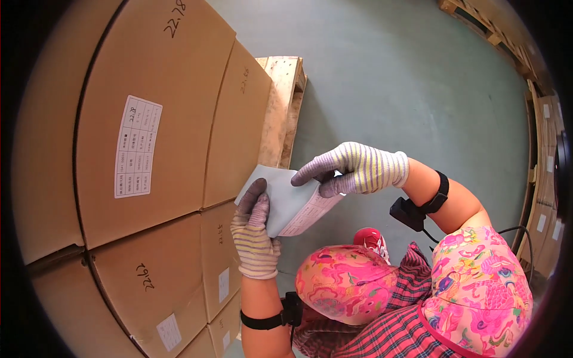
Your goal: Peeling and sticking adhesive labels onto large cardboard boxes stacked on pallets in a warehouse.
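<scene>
Both my hands wear striped knit gloves with greyish-purple fingers. They hold a pale blue label sheet [285, 194] between them, in front of the stacked cartons. My left hand [256, 235] is closed on the sheet's left side, its thumb lying over the pale face. At the upper right edge, my right hand [358, 170] pinches the sheet between bent fingers. Along the lower right side the sheet bends over, showing a white printed face with rows of small boxes. Whether it is one sheet or several together, I cannot tell.
Large brown cartons [185, 71] are stacked at the left, with white labels [138, 146] and handwritten marks. Beneath them a wooden pallet [280, 113] sticks out. More pallets [492, 36] and labelled cartons [543, 215] line the right side. The floor [382, 77] is grey-green.
</scene>
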Tool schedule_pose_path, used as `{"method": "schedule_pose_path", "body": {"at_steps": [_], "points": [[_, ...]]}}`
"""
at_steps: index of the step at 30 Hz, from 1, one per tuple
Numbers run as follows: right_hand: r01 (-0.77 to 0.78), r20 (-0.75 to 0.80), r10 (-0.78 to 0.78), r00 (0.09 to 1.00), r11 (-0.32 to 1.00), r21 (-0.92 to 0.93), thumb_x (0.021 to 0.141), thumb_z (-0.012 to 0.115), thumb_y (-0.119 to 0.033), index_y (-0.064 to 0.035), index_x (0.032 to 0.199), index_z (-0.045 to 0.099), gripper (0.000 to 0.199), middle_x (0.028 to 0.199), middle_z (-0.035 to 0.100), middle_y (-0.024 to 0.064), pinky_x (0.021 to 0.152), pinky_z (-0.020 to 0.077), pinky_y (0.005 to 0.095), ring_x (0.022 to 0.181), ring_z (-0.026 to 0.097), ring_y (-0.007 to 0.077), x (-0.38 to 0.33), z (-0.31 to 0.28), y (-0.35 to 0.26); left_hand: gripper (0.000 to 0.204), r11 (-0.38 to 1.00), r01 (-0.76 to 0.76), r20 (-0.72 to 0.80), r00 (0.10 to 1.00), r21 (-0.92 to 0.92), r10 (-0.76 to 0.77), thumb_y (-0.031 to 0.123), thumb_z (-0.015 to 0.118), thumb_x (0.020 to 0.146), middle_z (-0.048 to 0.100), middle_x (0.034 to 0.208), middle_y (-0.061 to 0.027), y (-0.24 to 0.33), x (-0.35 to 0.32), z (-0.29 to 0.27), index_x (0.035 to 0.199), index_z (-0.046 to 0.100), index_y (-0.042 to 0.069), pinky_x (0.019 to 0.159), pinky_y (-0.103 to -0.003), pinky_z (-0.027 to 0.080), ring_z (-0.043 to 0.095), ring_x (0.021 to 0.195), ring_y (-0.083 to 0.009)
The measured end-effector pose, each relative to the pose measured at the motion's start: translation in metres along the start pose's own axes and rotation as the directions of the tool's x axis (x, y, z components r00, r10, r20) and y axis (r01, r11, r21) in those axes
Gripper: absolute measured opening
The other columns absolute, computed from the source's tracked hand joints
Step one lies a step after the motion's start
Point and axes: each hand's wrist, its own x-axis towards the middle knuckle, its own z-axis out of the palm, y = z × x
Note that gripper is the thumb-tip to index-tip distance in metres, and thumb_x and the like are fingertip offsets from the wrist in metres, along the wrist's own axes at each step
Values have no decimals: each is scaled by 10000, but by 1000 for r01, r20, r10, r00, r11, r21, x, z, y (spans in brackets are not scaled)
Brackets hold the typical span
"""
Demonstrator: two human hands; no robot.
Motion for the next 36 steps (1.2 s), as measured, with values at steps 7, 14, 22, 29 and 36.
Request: {"method": "schedule_pose_path", "body": {"at_steps": [7,14,22,29,36], "points": [[44,-83,-56,995,990,-133,789,611,27,-44,1089,620,309,1009,655,80,831,473,283,931,593,113,2,3,19,321,998,18,-36,999,-60,-20,69,557,840,577,1062,-126,-9,7,-6,1144,539,-34,805,-292,501,568,948,-187],[74,-219,-122,968,973,-217,749,629,9,-28,930,642,185,856,649,108,767,477,301,822,612,177,7,19,36,307,994,-5,-138,990,-110,-10,27,546,843,563,1084,-127,-30,12,-19,1143,529,-34,803,-298,511,578,921,-188],[330,-292,-467,835,848,-414,705,617,57,-27,895,599,209,892,623,134,708,500,319,771,610,234,86,9,34,456,966,88,-225,974,244,-32,-56,425,855,511,1185,-122,-102,38,-92,1290,420,81,821,-296,491,532,1000,-192],[262,-390,-338,856,936,-235,733,670,-16,-22,908,604,187,824,645,78,713,505,286,787,623,167,142,0,58,598,564,-425,320,905,708,280,-51,460,785,410,1315,-164,-47,38,-50,1357,327,64,980,-302,341,434,1171,-237],[206,-400,-633,663,667,-716,680,728,-168,-64,815,606,210,840,618,111,675,486,349,765,594,309,161,10,64,745,853,-315,150,949,416,278,-89,529,726,327,1356,-122,-36,53,-46,1389,216,43,985,-313,348,419,1162,-233]]}}
